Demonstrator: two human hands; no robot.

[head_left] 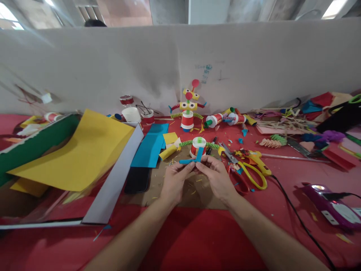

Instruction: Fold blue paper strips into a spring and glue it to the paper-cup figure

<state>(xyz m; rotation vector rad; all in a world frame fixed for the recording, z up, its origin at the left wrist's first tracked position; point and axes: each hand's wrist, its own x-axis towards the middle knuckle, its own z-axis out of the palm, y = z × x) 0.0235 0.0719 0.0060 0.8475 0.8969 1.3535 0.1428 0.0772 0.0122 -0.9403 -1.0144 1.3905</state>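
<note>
My left hand and my right hand meet over a brown cardboard sheet on the red table. Together their fingertips pinch a bent blue paper strip, one arm lying flat and one standing up. Just behind the strip stands a small red-and-white paper cup with green coiled paper arms. Farther back stands a finished paper-cup robot figure with yellow boxes and a red disc on top.
Yellow-handled scissors and a yellow glue gun lie right of my hands. A black cable runs toward a purple device. Yellow, blue and white paper sheets lie left, with a dark phone. A white partition stands behind.
</note>
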